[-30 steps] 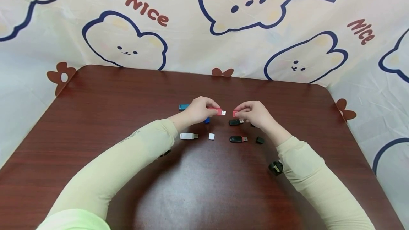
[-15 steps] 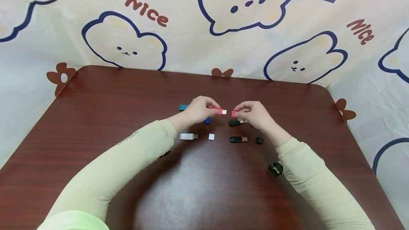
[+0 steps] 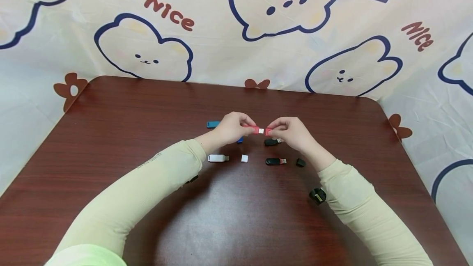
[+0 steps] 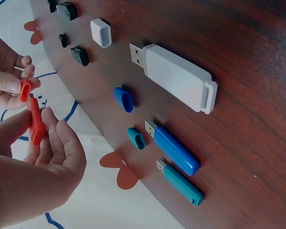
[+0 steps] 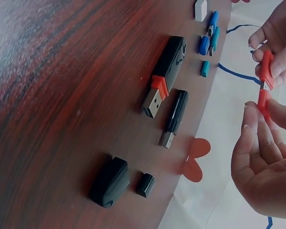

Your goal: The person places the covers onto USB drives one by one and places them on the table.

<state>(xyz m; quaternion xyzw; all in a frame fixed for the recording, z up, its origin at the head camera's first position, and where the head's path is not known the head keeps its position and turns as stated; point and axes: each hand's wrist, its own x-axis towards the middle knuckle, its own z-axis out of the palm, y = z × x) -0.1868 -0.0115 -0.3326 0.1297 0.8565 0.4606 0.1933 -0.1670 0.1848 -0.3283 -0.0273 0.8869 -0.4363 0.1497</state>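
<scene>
Between thumb and fingers, my left hand [image 3: 230,129] pinches a red USB stick [image 4: 36,125], its metal plug pointing right. My right hand [image 3: 293,131] pinches the small red cap [image 5: 262,102], its mouth facing the plug. Plug and cap are lined up in the air over the far middle of the table. The head view shows a narrow gap between them; from the right wrist the plug tip appears at the cap's mouth, and whether they touch I cannot tell. Much of the stick's body is covered by the left fingers in the head view.
On the brown table [image 3: 148,106] lie uncapped USB sticks: white [image 4: 178,76], blue [image 4: 176,149], teal [image 4: 182,185], black-and-red [image 5: 168,67] and black [image 5: 177,114]. Loose caps lie beside them: white [image 4: 101,33], blue [image 4: 123,99], teal [image 4: 136,138], large black [image 5: 109,182] and small black [image 5: 145,185].
The gap between the red plug and the red cap has narrowed. My right hand's cap has moved left and the stick slightly right. The things on the table have stayed put.
</scene>
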